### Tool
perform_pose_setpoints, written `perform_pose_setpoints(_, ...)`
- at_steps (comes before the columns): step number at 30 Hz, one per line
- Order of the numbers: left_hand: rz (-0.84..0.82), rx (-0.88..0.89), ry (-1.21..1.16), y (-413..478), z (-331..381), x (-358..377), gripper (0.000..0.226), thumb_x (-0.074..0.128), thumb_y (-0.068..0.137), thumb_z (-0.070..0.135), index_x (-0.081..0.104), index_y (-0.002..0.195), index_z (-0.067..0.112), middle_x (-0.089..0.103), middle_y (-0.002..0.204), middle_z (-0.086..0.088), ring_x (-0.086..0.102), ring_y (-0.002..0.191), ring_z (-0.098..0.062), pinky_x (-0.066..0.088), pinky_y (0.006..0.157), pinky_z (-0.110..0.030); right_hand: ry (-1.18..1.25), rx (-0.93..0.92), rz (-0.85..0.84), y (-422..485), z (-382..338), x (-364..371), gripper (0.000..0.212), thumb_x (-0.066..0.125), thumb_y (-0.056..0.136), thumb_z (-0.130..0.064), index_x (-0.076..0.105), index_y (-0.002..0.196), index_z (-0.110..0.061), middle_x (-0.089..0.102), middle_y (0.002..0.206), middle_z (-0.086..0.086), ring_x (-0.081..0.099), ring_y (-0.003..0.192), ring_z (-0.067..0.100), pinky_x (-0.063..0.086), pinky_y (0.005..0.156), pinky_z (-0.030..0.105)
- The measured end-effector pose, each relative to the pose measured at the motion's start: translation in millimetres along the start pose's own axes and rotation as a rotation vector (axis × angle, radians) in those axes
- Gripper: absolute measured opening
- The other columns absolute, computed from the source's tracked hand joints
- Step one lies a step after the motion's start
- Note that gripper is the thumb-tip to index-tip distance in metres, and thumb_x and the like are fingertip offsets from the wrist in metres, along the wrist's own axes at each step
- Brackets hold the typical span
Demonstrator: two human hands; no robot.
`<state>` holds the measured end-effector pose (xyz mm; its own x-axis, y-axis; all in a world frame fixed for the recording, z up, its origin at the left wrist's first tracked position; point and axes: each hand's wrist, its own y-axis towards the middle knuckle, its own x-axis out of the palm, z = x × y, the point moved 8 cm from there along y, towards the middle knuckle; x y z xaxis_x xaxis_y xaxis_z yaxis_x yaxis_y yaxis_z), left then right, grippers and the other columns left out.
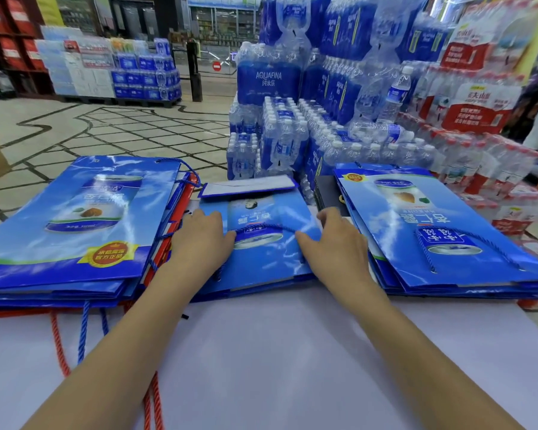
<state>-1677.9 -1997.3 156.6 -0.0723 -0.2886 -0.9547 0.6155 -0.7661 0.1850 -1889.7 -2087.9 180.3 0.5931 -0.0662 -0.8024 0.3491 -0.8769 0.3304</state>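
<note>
A flat blue paper gift bag (pixel 258 256) lies on the white table (pixel 261 352) in front of me, its bottom flap (pixel 249 186) folded up at the far end and its blue rope handle lying across its face. My left hand (pixel 199 237) rests on the bag's left side, thumb pointing inward near the handle. My right hand (pixel 333 240) rests on the bag's right side, fingers slightly bent over its right edge. Neither hand visibly grips anything.
A stack of flat blue and red bags (pixel 72 218) lies at the left, rope handles hanging toward me. Another blue stack (pixel 441 231) lies at the right over a black item (pixel 326 190). Shrink-wrapped water bottle packs (pixel 292 119) rise behind the table.
</note>
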Motion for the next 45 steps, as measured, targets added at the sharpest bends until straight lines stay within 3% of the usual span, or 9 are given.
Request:
perform_pose_setpoints(6, 0.137, -0.034, -0.215, 2.6, -1.7, -17.9, 0.034, 0.054, 0.093, 0.047, 0.062, 0.104, 0.016, 0.056, 0.117, -0.01, 0.056, 0.103, -0.03, 0.044, 0.082, -0.038, 1.056, 0.319, -0.197, 15.7, 13.0, 4.3, 0.041, 0.073, 0.084, -0.005, 0.055, 0.117, -0.022, 0.069, 0.102, 0.006, 0.071, 0.081, 0.023, 0.059, 0.071, 0.037)
perform_pose_setpoints(14, 0.284, -0.017, -0.484, 4.6, -6.9, -39.3, 0.023, 0.045, 0.093, 0.004, 0.065, 0.101, 0.012, 0.066, 0.107, -0.007, 0.058, 0.098, -0.027, 0.044, 0.08, -0.033, 1.038, 0.267, -0.259, 25.8, 17.3, -23.0, 0.04, 0.062, 0.089, 0.006, 0.065, 0.121, -0.017, 0.06, 0.109, -0.004, 0.065, 0.108, 0.021, 0.061, 0.072, 0.031)
perform_pose_setpoints(20, 0.271, 0.357, -0.843, -5.5, 17.6, -54.0, 0.056, 0.045, 0.074, -0.031, 0.067, 0.11, 0.006, 0.062, 0.115, -0.007, 0.057, 0.111, -0.022, 0.049, 0.099, -0.031, 1.137, 0.288, -0.223, 35.1, 31.0, -76.9, 0.032, 0.059, 0.09, 0.007, 0.07, 0.114, -0.012, 0.07, 0.112, 0.006, 0.073, 0.072, 0.024, 0.058, 0.055, 0.028)
perform_pose_setpoints(25, 0.18, 0.519, -0.516, -2.1, 43.4, -46.1, 0.051, 0.07, 0.083, 0.017, 0.056, 0.133, 0.016, 0.043, 0.142, -0.002, 0.033, 0.137, -0.016, 0.023, 0.112, -0.025, 1.201, 0.275, -0.26, 26.3, 39.1, -106.8, 0.029, 0.056, 0.092, 0.005, 0.069, 0.112, -0.011, 0.072, 0.101, 0.01, 0.071, 0.058, 0.022, 0.054, 0.046, 0.025)
perform_pose_setpoints(27, -0.066, 0.409, -0.43, 21.8, 33.4, -27.0, 0.031, 0.061, 0.092, 0.03, 0.056, 0.12, 0.041, 0.041, 0.146, 0.002, 0.03, 0.14, -0.015, 0.021, 0.114, -0.028, 1.192, 0.268, -0.27, 22.8, 42.3, -110.1, 0.027, 0.056, 0.093, 0.003, 0.07, 0.111, -0.011, 0.072, 0.102, 0.012, 0.071, 0.058, 0.023, 0.054, 0.045, 0.024)
perform_pose_setpoints(30, 0.026, 0.41, -0.433, 25.7, 25.8, -40.9, 0.024, 0.074, 0.073, 0.057, 0.063, 0.093, 0.055, 0.057, 0.134, 0.007, 0.05, 0.128, -0.019, 0.039, 0.106, -0.031, 1.227, 0.235, -0.254, 14.9, 46.3, -117.6, 0.022, 0.057, 0.095, -0.007, 0.072, 0.109, -0.014, 0.074, 0.104, 0.01, 0.072, 0.069, 0.023, 0.057, 0.052, 0.028)
perform_pose_setpoints(36, 0.496, 0.578, -0.7, -33.9, 68.9, -130.5, 0.043, 0.054, 0.079, -0.005, 0.066, 0.108, 0.024, 0.066, 0.104, 0.01, 0.063, 0.096, -0.012, 0.051, 0.083, -0.028, 0.971, -0.009, -0.045, 21.2, 58.4, -145.8, 0.027, 0.046, 0.096, 0.009, 0.06, 0.107, -0.012, 0.072, 0.098, -0.009, 0.067, 0.083, 0.003, 0.05, 0.068, 0.019)
perform_pose_setpoints(42, 0.592, 0.617, -0.685, -46.1, 104.1, -179.3, 0.042, 0.045, 0.098, 0.043, 0.065, 0.078, 0.011, 0.056, 0.062, 0.005, 0.045, 0.053, 0.008, 0.033, 0.052, -0.008, 0.332, -0.189, 0.098, 47.3, 64.1, -163.8, 0.042, 0.069, 0.09, -0.014, 0.055, 0.128, -0.012, 0.057, 0.12, 0.002, 0.054, 0.11, 0.018, 0.039, 0.071, 0.01)
perform_pose_setpoints(45, 0.399, 0.507, -0.883, -29.6, 122.0, -185.5, 0.03, 0.054, 0.097, 0.038, 0.064, 0.091, 0.01, 0.069, 0.083, -0.002, 0.063, 0.073, -0.003, 0.047, 0.063, -0.012, 0.465, -0.128, 0.121, 60.6, 74.6, -187.7, 0.025, 0.072, 0.088, -0.022, 0.056, 0.106, -0.017, 0.061, 0.107, 0.001, 0.058, 0.098, 0.018, 0.043, 0.071, 0.02)
